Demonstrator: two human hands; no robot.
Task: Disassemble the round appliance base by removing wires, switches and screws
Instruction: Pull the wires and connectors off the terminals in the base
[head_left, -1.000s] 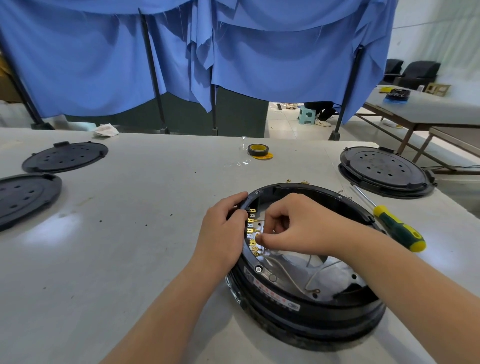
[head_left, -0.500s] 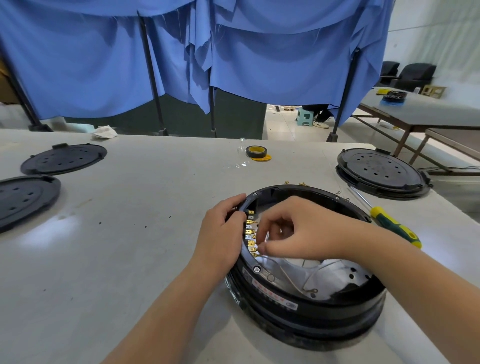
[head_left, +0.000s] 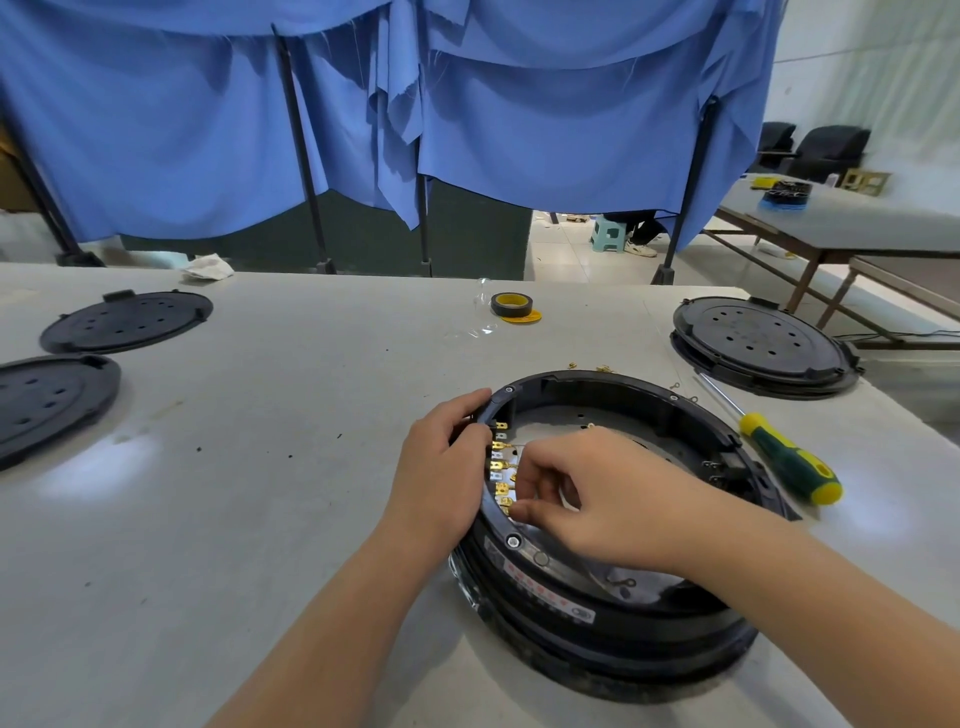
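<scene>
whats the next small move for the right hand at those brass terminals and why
Probably pull the lowest connector straight off toward the middle of the base. The right hand pinches at the bottom of the brass terminals row, while the left hand grips the rim there, bracing it.

Bright, even light falls from above. Pale glare patches shine on the surface (head_left: 311, 415) at left and beside the screwdriver (head_left: 789, 460). Shadows are soft and short. The wide lens bows the blue curtain (head_left: 519, 130) and stretches the edges, where detail blurs slightly; the centre stays sharp.
</scene>
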